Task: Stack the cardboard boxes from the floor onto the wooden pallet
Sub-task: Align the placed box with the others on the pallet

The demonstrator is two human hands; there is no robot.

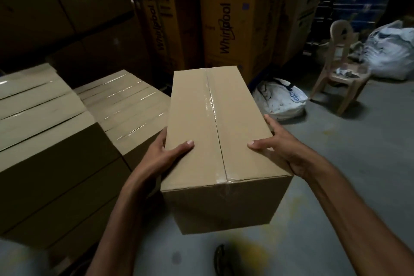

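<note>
A long brown cardboard box [215,141], taped along its top seam, hangs in the air in front of me above the floor. My left hand [165,157] grips its left side with the thumb lying on top. My right hand [277,148] grips the right side, thumb on the lid too. To the left stand two stacks of similar taped boxes: a taller near stack [44,136] and a lower one behind it [125,105]. The pallet is hidden from view.
Tall printed appliance cartons [224,24] form a wall behind. A white sack [280,98] lies on the grey concrete floor [358,152], with a plastic chair [340,69] and a big white bag [392,51] at the right. A dark sandal [220,260] sits near my feet.
</note>
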